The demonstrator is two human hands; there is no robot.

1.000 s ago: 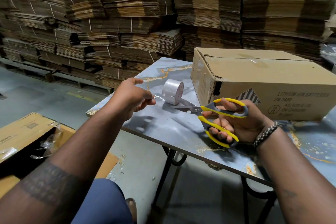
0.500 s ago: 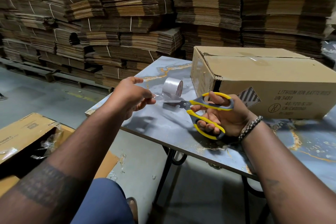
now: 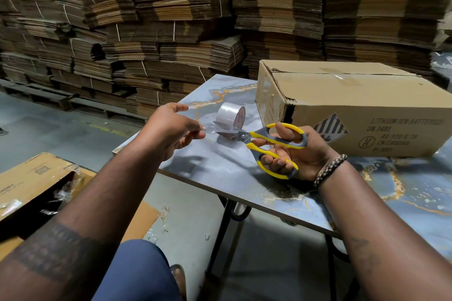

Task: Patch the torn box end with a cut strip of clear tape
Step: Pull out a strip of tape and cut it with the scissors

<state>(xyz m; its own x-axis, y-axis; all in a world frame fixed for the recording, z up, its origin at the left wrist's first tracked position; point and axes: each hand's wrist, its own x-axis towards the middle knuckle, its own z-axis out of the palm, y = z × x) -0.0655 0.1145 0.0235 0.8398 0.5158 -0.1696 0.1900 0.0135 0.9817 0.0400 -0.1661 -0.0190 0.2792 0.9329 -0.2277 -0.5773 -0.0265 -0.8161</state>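
A roll of clear tape stands on edge on the blue marbled table. My left hand pinches the free end of a clear tape strip pulled from the roll. My right hand holds yellow-and-grey scissors, whose open blades straddle the strip between my left hand and the roll. Behind stands a cardboard box with a torn left end facing the roll.
Tall stacks of flattened cardboard fill the background. An open carton with plastic scraps lies on the floor at the left. The table's near edge runs diagonally above black metal legs. My knee is below.
My right hand has carried the scissors leftward until the blades reach the strip by my left hand. My left hand has stayed in place, still pinching the tape end.
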